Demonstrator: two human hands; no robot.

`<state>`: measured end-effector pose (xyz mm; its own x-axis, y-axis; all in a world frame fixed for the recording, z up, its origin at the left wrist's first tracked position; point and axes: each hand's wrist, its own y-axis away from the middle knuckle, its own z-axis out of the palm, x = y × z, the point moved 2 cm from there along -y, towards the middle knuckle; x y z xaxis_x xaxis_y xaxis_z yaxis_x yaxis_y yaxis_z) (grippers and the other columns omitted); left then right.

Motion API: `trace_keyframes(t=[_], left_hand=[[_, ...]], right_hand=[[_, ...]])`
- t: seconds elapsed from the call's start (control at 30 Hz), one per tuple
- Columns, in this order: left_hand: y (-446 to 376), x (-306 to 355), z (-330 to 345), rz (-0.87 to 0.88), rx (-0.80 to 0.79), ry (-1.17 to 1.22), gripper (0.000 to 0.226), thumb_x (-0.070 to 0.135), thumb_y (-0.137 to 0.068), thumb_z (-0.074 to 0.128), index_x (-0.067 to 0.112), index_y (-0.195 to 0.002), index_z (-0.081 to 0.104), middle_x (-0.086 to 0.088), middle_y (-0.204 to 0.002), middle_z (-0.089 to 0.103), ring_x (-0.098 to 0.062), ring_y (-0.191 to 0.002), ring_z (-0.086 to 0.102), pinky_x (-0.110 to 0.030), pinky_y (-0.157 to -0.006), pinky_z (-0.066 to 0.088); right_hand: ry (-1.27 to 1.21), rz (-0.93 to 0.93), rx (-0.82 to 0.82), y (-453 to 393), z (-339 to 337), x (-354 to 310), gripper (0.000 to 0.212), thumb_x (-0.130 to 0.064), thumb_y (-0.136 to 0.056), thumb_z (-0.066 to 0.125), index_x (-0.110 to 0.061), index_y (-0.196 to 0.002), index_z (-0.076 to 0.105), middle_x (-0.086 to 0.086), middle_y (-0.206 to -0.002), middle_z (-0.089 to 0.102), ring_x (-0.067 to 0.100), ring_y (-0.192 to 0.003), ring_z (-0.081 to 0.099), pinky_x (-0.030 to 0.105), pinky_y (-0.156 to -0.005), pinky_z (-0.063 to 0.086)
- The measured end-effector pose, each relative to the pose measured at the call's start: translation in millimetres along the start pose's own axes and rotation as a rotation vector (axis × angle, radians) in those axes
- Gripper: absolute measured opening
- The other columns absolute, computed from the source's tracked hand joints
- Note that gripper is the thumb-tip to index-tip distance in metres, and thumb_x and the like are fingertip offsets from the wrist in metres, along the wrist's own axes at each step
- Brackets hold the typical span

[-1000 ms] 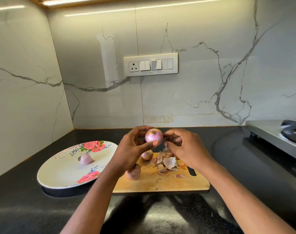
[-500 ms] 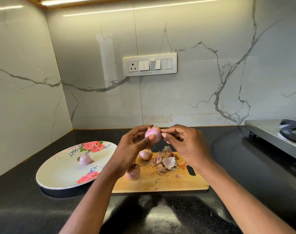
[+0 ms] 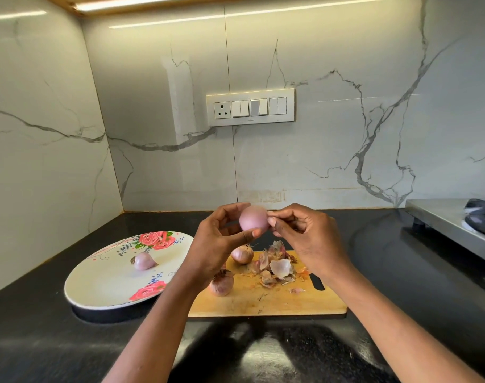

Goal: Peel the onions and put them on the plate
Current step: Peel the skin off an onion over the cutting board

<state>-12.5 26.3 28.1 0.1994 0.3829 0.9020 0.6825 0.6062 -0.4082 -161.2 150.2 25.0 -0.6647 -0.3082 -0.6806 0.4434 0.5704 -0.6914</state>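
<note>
Head view | my left hand [image 3: 222,239] grips onion [image 3: 253,219] at frame centre, above cutting board [image 3: 266,302] | right hand [image 3: 304,233] pinches at its side | advice: peel thin, turn steadily, then plate [image 3: 103,286] lower left.

White marble-veined walls [image 3: 346,64] meet in a corner above a black counter [image 3: 401,272], lit by a strip light [image 3: 130,4]; a switch panel [image 3: 250,107] sits centre.

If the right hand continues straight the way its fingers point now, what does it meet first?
The right hand points leftward, so its fingertips meet the held onion at once; they seem to touch it already.
</note>
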Motion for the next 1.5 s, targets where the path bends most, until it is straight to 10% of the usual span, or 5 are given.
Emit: trace_keyframes(t=[0.6,0.83,0.97,1.07,1.5], left_hand=[[-2.0,-4.3,1.2,-0.080,-0.015,0.097,0.052,0.036,-0.080,0.072,0.027,-0.130,0.061,-0.004,-0.114,0.075,-0.021,-0.109,0.071,-0.042,-0.103,0.052],[-2.9,-6.1,0.4,-0.118,0.009,0.132,0.053,0.036,-0.080,0.069,0.023,-0.132,0.060,-0.006,-0.116,0.074,-0.023,-0.109,0.071,-0.039,-0.102,0.054],[-3.0,-7.9,-1.1,-0.137,0.031,0.142,0.053,0.038,-0.082,0.067,0.022,-0.132,0.061,-0.003,-0.116,0.075,-0.021,-0.108,0.072,-0.040,-0.102,0.054],[-1.9,-4.0,-0.7,-0.113,0.076,0.127,0.055,0.041,-0.079,0.068,0.021,-0.129,0.063,-0.003,-0.113,0.075,-0.014,-0.097,0.074,-0.026,-0.085,0.058],[-1.4,-3.2,4.4,-0.123,0.066,0.017,0.067,0.060,-0.073,0.066,0.007,-0.113,0.059,-0.010,-0.105,0.072,-0.024,-0.095,0.071,-0.032,-0.080,0.055]], right_hand=[[0.095,0.080,-0.011,0.4,0.4,2.0,0.020,-0.007,-0.101,0.056,-0.023,-0.101,0.067,-0.009,-0.086,0.071,0.006,-0.076,0.070,0.023,-0.070,0.059],[0.092,0.165,-0.101,2.8,0.4,2.0,0.031,-0.018,-0.097,0.043,-0.018,-0.069,0.058,0.012,-0.073,0.062,0.031,-0.075,0.061,0.053,-0.072,0.051],[0.181,0.159,-0.164,3.9,1.4,1.4,0.034,-0.026,-0.106,0.047,-0.014,-0.079,0.063,-0.002,-0.072,0.056,0.004,-0.058,0.052,0.016,-0.058,0.040],[0.294,0.111,-0.230,2.6,4.8,6.4,0.011,-0.016,-0.099,0.063,-0.023,-0.105,0.069,-0.010,-0.105,0.064,-0.005,-0.087,0.061,0.003,-0.071,0.041],[-0.003,0.074,-0.116,3.8,8.0,-6.6,0.040,-0.039,-0.083,0.079,-0.034,-0.120,0.065,-0.017,-0.102,0.073,0.001,-0.096,0.068,0.027,-0.084,0.059]])
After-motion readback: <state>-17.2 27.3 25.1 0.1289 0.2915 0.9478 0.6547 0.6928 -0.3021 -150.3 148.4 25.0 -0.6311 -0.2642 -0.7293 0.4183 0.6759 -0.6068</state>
